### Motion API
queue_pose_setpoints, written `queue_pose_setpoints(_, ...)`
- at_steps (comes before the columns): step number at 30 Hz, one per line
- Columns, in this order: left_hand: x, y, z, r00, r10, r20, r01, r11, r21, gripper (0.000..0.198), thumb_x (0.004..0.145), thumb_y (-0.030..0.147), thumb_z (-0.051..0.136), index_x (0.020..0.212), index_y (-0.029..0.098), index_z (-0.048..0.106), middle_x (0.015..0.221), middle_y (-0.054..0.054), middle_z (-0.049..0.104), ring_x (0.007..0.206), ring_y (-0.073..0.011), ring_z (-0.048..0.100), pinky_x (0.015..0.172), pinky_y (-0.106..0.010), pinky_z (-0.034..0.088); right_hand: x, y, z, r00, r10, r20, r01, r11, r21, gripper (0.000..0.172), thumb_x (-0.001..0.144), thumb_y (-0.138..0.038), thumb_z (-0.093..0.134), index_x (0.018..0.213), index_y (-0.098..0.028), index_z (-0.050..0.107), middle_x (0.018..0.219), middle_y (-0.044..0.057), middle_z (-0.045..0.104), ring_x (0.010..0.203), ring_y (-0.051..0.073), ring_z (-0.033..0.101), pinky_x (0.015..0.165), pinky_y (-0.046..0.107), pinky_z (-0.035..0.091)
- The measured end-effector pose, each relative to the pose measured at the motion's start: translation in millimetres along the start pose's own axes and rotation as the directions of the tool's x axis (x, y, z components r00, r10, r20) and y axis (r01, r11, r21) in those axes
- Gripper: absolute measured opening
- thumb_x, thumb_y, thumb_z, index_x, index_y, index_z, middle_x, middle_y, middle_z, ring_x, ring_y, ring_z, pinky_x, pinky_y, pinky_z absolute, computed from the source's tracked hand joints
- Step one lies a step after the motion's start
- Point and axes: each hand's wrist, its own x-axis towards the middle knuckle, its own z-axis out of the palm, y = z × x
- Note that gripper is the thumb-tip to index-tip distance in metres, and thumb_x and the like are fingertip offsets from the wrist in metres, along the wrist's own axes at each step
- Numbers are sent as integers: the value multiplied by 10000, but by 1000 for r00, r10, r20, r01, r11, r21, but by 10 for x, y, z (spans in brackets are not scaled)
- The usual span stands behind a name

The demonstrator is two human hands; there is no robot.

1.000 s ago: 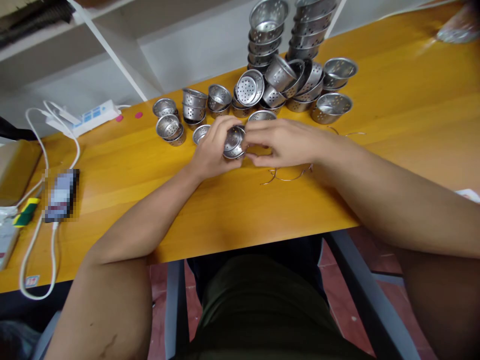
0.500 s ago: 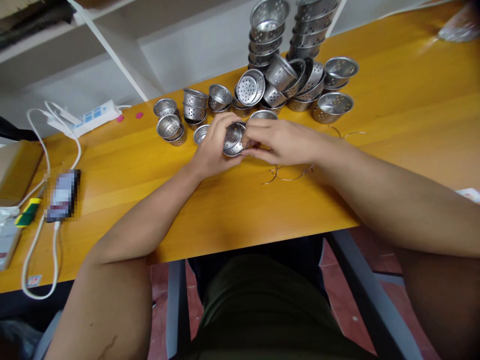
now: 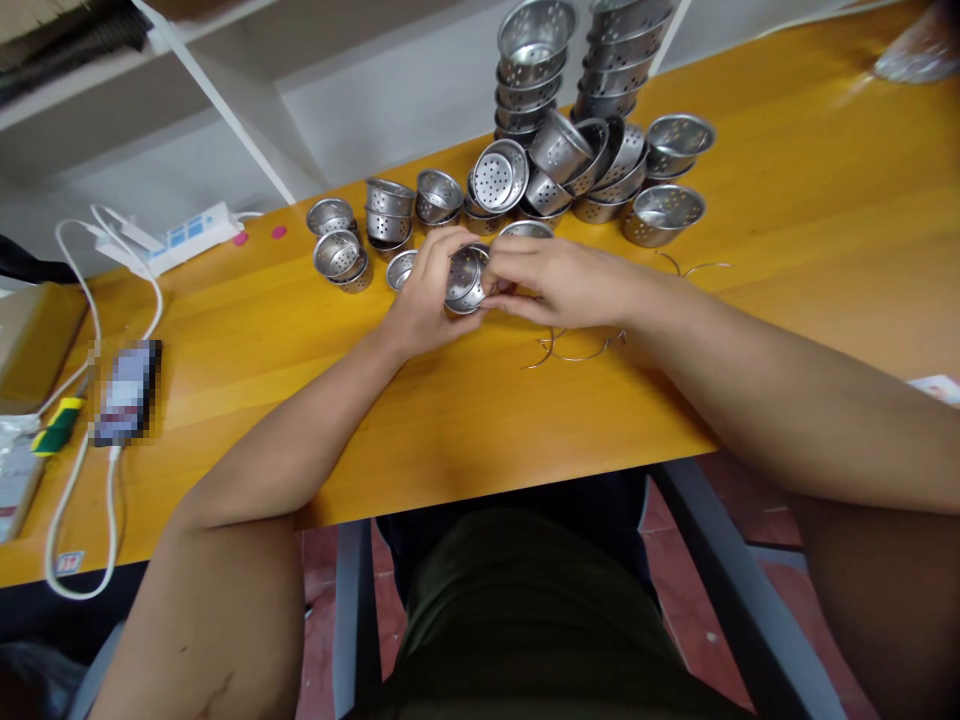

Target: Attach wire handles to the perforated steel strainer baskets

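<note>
My left hand (image 3: 433,300) is wrapped round a small perforated metal cup (image 3: 466,280), its mouth tilted up toward me. At the cup's right rim, my right hand (image 3: 536,283) is closed in a pinch; whatever lies between its fingertips is hidden. Thin bent wires (image 3: 577,358) lie on the table just below my right hand. Another piece of thin wire (image 3: 694,268) rests beyond my right forearm. Close behind my hands stand a small perforated cup (image 3: 401,268) on the left and another cup (image 3: 527,230), partly covered.
Tall stacks of perforated cups (image 3: 536,45) rise at the back, with a tumbled pile (image 3: 559,150) before them. Smaller stacks (image 3: 341,255) stand left. A power strip (image 3: 191,238), white cable (image 3: 51,520), phone (image 3: 127,390) and yellow-green object (image 3: 58,427) occupy the table's left side.
Both hands stay in nearly the same place round the cup, with only a very slight shift. The cups and wires on the table look unmoved.
</note>
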Motion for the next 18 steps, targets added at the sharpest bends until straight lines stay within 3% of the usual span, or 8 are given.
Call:
queue_pose_setpoints(8,-74,-107,36,993,-112,-48,109,993,-47,1175,942,1168,854,1761,385,543,1720,-153,731,1748,-494,725,1530,-766,609,-20,17,-99,984,130,-119,-129,992,13,549,1206,-704,830,1607,-331,796,1364,127,823,1075,344,791,1015,513,682)
queue_pose_setpoints(13,-122,-153,-11,989,-102,-111,97,994,-54,1194,983,1168,810,1832,394,485,1773,-155,718,1803,-519,698,1540,-795,596,-20,19,-57,990,92,-108,-98,994,-47,438,1247,-581,725,1590,-335,842,1540,157,807,1261,377,828,1089,540,704)
queue_pose_setpoints(18,-130,-208,-74,990,-79,-119,77,997,-21,1179,1011,1153,791,1855,397,464,1854,-169,687,1827,-522,679,1547,-800,579,7,-55,-15,975,141,-169,-154,986,-65,675,1157,-437,800,1809,-304,690,1733,189,754,1272,387,843,1121,546,718)
